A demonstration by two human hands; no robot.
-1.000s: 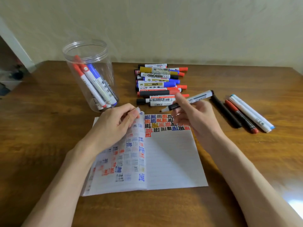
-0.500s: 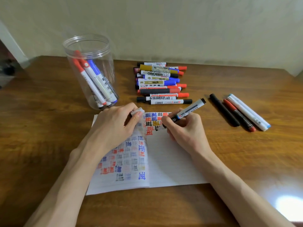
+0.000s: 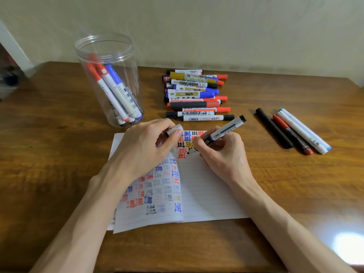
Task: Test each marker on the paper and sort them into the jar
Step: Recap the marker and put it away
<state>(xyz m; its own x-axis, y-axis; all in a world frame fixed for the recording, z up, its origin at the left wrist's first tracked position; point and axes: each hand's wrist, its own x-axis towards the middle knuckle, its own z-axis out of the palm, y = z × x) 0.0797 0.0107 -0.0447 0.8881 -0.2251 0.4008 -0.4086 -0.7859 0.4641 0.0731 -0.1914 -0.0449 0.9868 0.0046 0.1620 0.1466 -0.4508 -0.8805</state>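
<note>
Pressing the marker (image 3: 226,130) tip onto the paper (image 3: 206,190) near its far edge, right hand (image 3: 220,152) fingers (image 3: 199,144) clenched low on the barrel. Pinching what looks like its white cap (image 3: 174,130) in the left hand (image 3: 145,146) while resting on the curled page. Probably light, stiff and smooth-sided: best gripped near the tip for writing, mid-barrel for dropping into the jar (image 3: 128,75) at far left. Waiting on the tabletop (image 3: 59,154): far pile of markers (image 3: 195,95).

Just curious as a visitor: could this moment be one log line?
step: testing marker; right hand: holds marker, tip on paper; left hand: pinches turned page; jar: several markers inside
</note>
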